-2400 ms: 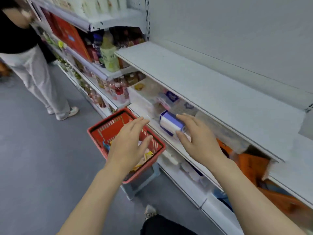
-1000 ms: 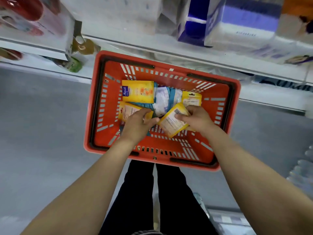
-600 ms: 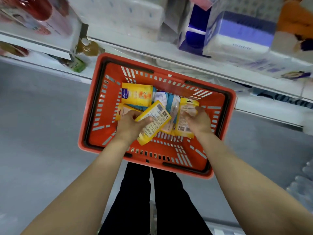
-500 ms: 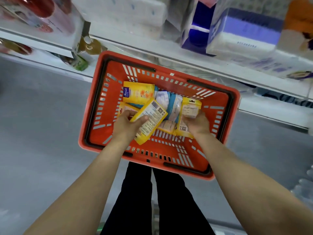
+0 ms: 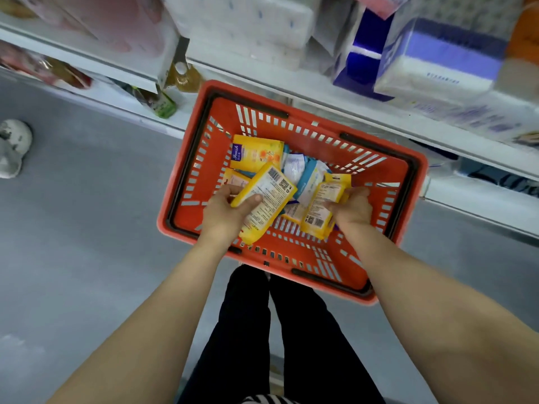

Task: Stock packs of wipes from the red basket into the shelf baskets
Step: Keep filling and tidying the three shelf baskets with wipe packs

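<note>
The red basket (image 5: 186,182) stands below me against the shelf front. Inside lie several wipe packs: a yellow one face up (image 5: 255,153) at the back left and white-and-blue ones (image 5: 306,176) in the middle. My left hand (image 5: 224,214) grips a yellow pack (image 5: 268,199), label side up, lifted above the others. My right hand (image 5: 353,208) grips a second yellow pack (image 5: 323,205) by its right edge, tilted upright over the basket floor.
A white shelf (image 5: 320,88) runs across the top, holding white tissue bundles (image 5: 248,21) and blue-and-white packs (image 5: 437,53). Bottles (image 5: 180,74) stand on a lower shelf at left. A person's white shoe (image 5: 13,147) is on the grey floor at far left.
I went from the shelf down to the basket. My left hand took and raised one yellow pack; my right hand took hold of another and lifts it.
</note>
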Available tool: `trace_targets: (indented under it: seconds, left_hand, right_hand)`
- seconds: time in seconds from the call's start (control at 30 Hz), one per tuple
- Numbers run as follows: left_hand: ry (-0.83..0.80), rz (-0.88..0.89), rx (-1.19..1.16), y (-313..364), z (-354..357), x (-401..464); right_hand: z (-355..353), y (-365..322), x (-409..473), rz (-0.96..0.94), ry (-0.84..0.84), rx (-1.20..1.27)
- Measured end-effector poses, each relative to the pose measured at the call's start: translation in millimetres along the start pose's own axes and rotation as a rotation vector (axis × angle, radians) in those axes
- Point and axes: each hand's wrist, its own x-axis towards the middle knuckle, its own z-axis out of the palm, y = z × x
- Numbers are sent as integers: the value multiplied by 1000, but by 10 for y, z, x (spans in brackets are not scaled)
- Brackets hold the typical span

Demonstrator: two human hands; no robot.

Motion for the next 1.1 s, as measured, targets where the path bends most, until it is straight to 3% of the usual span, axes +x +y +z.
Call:
trace_targets:
  seconds: [0.2,0.37,0.57,0.8,0.97,1.1]
  left_hand:
    - [82,95,-13,196,-121,-231]
    - [24,238,-18,519,-166,-459]
    - [-38,488,-3,978,-293,-726]
    - [-143,683,68,1387,-354,-968]
    - [-228,979,255,1625,-259,-1132]
    - [-264,900,169,1830,-184,-1249]
  right_hand:
    - [-204,-313,-496,-45,-1,392]
    - [-384,-644,-1077,-140,-43,462]
    - [-574,-1051,-1610,-135,-69,822]
    - [-868,-1333,-1997,-289,-163,986]
    - [-1163,-1398,-2059,-311,-150,1043]
    - [-1473,-1227,-2057,-347,-212,1185]
